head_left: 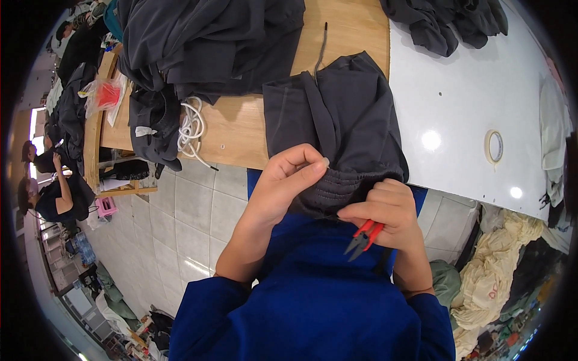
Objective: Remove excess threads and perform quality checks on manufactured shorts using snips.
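A dark grey garment point(361, 114) hangs over the near edge of the table, its gathered elastic waistband point(331, 188) turned toward me. My left hand point(271, 183) is closed, pinching the left side of that waistband between thumb and forefinger. Red-handled thread snips point(368, 233) sit in my right hand point(388, 209), dark blades pointing down toward my body. The fingers of that same hand are also curled at the right rim of the waistband. From the garment's far side a dark cord point(321, 51) with a black tip stretches across the wood.
A large heap of dark garments point(211, 48) covers the wooden table point(238, 129) at far left. Beside it lies a coiled white cord point(191, 126). On the white tabletop point(451, 120) rests a tape roll point(494, 147). Cream fabric point(500, 271) is piled lower right; other people sit far left.
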Demonstrator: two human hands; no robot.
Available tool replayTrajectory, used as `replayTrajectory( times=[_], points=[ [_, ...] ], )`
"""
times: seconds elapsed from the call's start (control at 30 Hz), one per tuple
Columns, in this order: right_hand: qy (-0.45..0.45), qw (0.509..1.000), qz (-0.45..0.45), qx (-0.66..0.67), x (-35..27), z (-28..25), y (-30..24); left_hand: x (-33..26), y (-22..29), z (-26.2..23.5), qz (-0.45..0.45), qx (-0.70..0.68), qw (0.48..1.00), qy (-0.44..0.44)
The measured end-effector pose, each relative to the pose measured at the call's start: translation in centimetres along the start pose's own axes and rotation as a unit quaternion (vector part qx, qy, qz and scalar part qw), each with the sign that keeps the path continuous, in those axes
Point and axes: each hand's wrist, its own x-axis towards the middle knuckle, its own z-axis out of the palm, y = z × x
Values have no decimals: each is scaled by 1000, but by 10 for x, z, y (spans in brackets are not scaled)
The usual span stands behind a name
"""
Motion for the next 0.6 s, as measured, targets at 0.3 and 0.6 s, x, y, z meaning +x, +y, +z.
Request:
replayTrajectory(
  times=[0.3,0.6],
  points=[
    [44,976,164,133,-14,-15,-8,2,-1,2,5,16,1000,-4],
    [144,983,108,-29,7,15,-9,-2,-3,15,36,83,996,6]
  ],
)
